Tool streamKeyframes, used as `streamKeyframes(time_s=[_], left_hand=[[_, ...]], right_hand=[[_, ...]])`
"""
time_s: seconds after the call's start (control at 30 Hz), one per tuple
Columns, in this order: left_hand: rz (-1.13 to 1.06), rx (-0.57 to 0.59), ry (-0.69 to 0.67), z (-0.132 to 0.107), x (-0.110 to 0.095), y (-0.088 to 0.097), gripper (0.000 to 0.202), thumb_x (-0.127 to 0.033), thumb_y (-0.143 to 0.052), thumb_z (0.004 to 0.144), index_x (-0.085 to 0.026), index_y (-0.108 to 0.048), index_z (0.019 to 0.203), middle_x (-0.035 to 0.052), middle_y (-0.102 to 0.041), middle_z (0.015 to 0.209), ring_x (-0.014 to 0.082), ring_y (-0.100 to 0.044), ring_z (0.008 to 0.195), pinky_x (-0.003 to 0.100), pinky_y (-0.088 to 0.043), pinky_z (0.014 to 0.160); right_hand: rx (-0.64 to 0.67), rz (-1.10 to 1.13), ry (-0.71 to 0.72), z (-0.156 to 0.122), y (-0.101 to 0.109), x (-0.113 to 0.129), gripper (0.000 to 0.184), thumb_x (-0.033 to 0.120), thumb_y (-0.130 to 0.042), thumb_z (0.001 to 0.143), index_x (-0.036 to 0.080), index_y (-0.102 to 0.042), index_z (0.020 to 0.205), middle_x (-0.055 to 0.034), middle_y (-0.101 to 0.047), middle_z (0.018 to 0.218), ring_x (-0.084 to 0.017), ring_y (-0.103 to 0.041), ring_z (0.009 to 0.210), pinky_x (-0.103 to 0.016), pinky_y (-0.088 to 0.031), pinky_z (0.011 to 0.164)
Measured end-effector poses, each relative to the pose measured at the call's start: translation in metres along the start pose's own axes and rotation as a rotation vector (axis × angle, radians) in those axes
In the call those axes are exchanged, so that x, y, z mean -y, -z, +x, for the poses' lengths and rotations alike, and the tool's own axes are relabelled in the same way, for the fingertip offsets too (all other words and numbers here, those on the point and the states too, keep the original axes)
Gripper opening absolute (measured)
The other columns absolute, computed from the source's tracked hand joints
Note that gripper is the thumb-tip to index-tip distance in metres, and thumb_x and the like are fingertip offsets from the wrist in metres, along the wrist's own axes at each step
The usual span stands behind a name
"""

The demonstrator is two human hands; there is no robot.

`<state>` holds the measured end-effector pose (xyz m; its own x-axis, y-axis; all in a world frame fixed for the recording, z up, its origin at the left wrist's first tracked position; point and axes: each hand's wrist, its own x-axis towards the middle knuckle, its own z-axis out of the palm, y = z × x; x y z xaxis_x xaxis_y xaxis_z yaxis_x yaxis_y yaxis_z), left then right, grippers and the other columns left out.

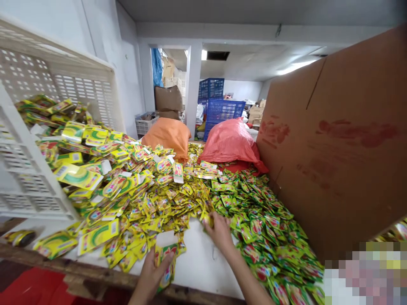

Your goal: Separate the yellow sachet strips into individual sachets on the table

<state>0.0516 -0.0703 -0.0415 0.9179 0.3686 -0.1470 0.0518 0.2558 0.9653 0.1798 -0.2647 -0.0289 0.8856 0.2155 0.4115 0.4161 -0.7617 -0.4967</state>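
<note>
My left hand is wrapped round a small yellow and green carton, tilted, its white top flap standing up. My right hand is at the front of the heap, thumb and fingers closed on a yellow sachet. Around its fingertips lie many loose yellow sachets. Green sachets spread beside its wrist on the right. Flattened or empty-looking yellow cartons are heaped to the left, some with white flaps showing.
A white plastic crate lies tipped at the left, cartons spilling from it. A tall cardboard box borders the right side. Orange and red sacks rest at the back. The white tabletop has a wooden front edge.
</note>
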Motion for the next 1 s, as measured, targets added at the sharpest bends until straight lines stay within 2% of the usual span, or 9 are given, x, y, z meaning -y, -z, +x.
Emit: streamKeyframes(time_s=[0.1,0.23,0.37,0.47,0.57,0.67,0.8,0.9,1.0], left_hand=[[0.009,0.022,0.054,-0.002,-0.004,0.006,0.058,-0.047,-0.074,0.055,-0.011,-0.056,0.096,0.0118,-0.067,0.093,0.0274,-0.063,0.088,0.031,-0.053,0.073],[-0.088,-0.015,0.065,-0.001,-0.004,0.002,0.056,-0.046,-0.076,0.054,-0.013,-0.055,0.094,0.0095,-0.068,0.088,0.0258,-0.064,0.083,0.032,-0.053,0.072],[-0.026,0.050,0.064,0.003,-0.001,0.000,0.055,-0.045,-0.074,0.057,-0.012,-0.054,0.097,0.0100,-0.067,0.089,0.0233,-0.064,0.078,0.031,-0.053,0.070],[0.053,0.138,0.069,0.005,-0.001,0.002,0.053,-0.046,-0.072,0.060,-0.011,-0.055,0.097,0.0102,-0.067,0.089,0.0218,-0.064,0.074,0.029,-0.052,0.066],[0.066,0.146,0.068,0.005,-0.001,0.004,0.056,-0.047,-0.072,0.060,-0.011,-0.056,0.099,0.0102,-0.067,0.090,0.0223,-0.064,0.076,0.029,-0.052,0.067],[0.054,0.096,0.063,0.002,-0.001,0.003,0.058,-0.049,-0.072,0.058,-0.011,-0.055,0.099,0.0118,-0.067,0.093,0.0257,-0.063,0.087,0.029,-0.053,0.068],[0.025,0.073,0.030,-0.001,0.000,0.004,0.057,-0.048,-0.071,0.060,-0.010,-0.054,0.100,0.0140,-0.064,0.103,0.0280,-0.060,0.097,0.030,-0.053,0.073],[0.030,0.136,0.057,0.000,0.002,0.007,0.054,-0.046,-0.068,0.065,-0.010,-0.052,0.101,0.0149,-0.063,0.106,0.0275,-0.060,0.098,0.032,-0.052,0.077],[0.053,0.138,0.059,0.003,0.005,0.008,0.051,-0.046,-0.068,0.066,-0.011,-0.053,0.099,0.0150,-0.061,0.109,0.0270,-0.059,0.099,0.032,-0.052,0.077]], right_hand=[[0.164,0.070,0.121,-0.028,-0.004,0.012,0.013,0.026,-0.058,0.074,0.022,-0.053,0.085,-0.0021,-0.063,0.087,-0.022,-0.058,0.089,-0.040,-0.033,0.089],[0.364,0.163,0.197,-0.067,0.021,0.007,0.024,0.027,-0.058,0.075,0.024,-0.050,0.097,-0.0024,-0.061,0.105,-0.021,-0.053,0.103,-0.042,-0.023,0.099],[0.238,0.112,0.062,-0.077,0.044,-0.012,0.024,0.038,-0.056,0.078,0.024,-0.050,0.097,-0.0043,-0.060,0.107,-0.023,-0.053,0.102,-0.040,-0.032,0.092],[0.095,0.093,-0.021,-0.072,0.046,-0.014,0.026,0.041,-0.058,0.076,0.022,-0.050,0.092,-0.0054,-0.059,0.099,-0.025,-0.053,0.096,-0.037,-0.038,0.083],[-0.031,0.132,-0.057,-0.064,0.036,0.004,0.026,0.042,-0.058,0.076,0.021,-0.048,0.088,-0.0050,-0.056,0.087,-0.023,-0.054,0.085,-0.035,-0.041,0.075],[-0.116,0.169,-0.112,-0.059,0.017,0.032,0.024,0.042,-0.054,0.080,0.021,-0.044,0.086,-0.0046,-0.052,0.083,-0.022,-0.052,0.081,-0.033,-0.042,0.072],[-0.039,0.028,-0.202,-0.061,-0.011,0.051,0.024,0.042,-0.056,0.078,0.021,-0.045,0.079,-0.0064,-0.052,0.082,-0.025,-0.053,0.080,-0.037,-0.041,0.070],[0.048,-0.127,-0.234,-0.065,-0.025,0.051,0.020,0.039,-0.056,0.078,0.020,-0.050,0.075,-0.0090,-0.053,0.081,-0.029,-0.054,0.079,-0.040,-0.041,0.068],[0.031,-0.184,-0.248,-0.065,-0.031,0.044,0.017,0.036,-0.056,0.077,0.019,-0.053,0.075,-0.0111,-0.055,0.081,-0.030,-0.055,0.080,-0.042,-0.042,0.069]])
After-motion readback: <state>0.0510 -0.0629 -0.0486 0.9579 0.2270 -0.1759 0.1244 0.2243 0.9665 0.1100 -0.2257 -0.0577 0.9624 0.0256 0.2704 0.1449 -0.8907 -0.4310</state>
